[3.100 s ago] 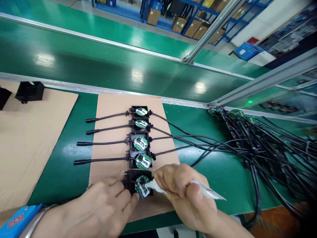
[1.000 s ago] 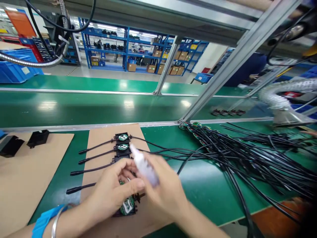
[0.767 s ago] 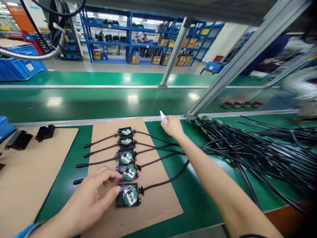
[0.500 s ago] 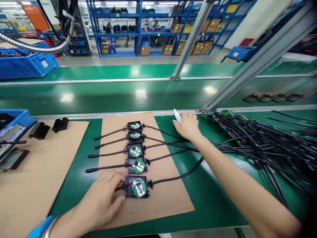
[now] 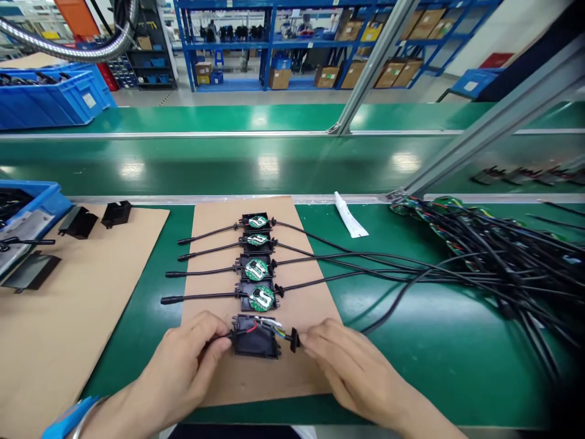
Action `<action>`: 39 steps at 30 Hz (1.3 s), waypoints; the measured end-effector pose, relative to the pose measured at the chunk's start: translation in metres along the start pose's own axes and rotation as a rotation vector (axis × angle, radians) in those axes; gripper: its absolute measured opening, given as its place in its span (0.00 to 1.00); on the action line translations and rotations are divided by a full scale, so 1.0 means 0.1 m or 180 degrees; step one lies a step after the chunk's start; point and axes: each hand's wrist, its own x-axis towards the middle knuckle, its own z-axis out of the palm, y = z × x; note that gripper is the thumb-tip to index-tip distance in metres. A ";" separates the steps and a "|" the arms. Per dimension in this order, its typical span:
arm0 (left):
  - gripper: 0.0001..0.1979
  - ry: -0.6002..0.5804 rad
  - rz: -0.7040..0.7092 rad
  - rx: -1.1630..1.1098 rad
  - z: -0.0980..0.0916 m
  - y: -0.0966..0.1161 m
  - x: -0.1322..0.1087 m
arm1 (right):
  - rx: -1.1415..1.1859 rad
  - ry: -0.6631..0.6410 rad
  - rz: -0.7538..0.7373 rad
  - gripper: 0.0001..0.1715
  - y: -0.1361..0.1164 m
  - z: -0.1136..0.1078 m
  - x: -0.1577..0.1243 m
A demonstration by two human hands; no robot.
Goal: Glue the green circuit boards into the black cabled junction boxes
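Nearest me on the cardboard lies an open black plastic housing (image 5: pixel 256 342), its floor showing. Coloured wires (image 5: pixel 278 329) cross its far side; its round board is tipped almost edge-on, so little of its face shows. My left hand (image 5: pixel 189 360) pinches the short black cable at the housing's left end. On the other side, my right hand (image 5: pixel 351 372) grips the long black cable (image 5: pixel 395 302) just behind its black grommet (image 5: pixel 295 340). Beyond, several similar housings stand in a column, each with a green round circuit board (image 5: pixel 262 299) inside and cables out both ends.
A white tube (image 5: pixel 350 216) lies on the green table right of the cardboard sheet (image 5: pixel 219 390). Bundled black cables (image 5: pixel 498 262) spread over the right side. Left, black covers (image 5: pixel 116 213) rest on another cardboard sheet (image 5: pixel 105 268) beside a blue bin (image 5: pixel 50 198). A metal post (image 5: pixel 379 67) rises behind.
My right hand has let go of the white tube and come back to the nearest housing's long cable. That housing's board, flat inside before, is now tipped up. The view has shifted slightly.
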 end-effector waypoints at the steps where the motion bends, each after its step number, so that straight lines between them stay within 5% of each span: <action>1: 0.07 0.0033 -0.0011 -0.0053 -0.01 0.02 0.00 | -0.0129 -0.0110 -0.0022 0.21 -0.06 -0.06 0.02; 7: 0.08 -0.0016 0.0043 0.0024 0.02 0.08 0.09 | -0.0287 -0.0875 0.0448 0.16 -0.41 -0.14 0.14; 15: 0.07 -0.0206 -0.0007 0.0147 0.12 0.02 0.20 | -0.0516 -0.1984 0.0917 0.12 -0.46 -0.02 0.37; 21: 0.07 -0.0250 -0.0082 0.0018 0.12 -0.01 0.22 | -0.0599 -0.2153 0.1029 0.23 -0.42 0.09 0.62; 30: 0.10 -0.0470 -0.0009 0.0357 -0.05 -0.11 0.27 | -0.0824 -0.2029 0.0550 0.33 -0.48 0.35 0.57; 34: 0.12 -0.0435 0.0337 0.0740 -0.07 -0.10 0.28 | -0.0841 -0.2000 0.0548 0.31 -0.49 0.39 0.57; 39: 0.12 -0.0683 0.0105 0.0700 -0.10 0.02 0.37 | -0.0716 -0.2060 0.0548 0.31 -0.44 0.36 0.59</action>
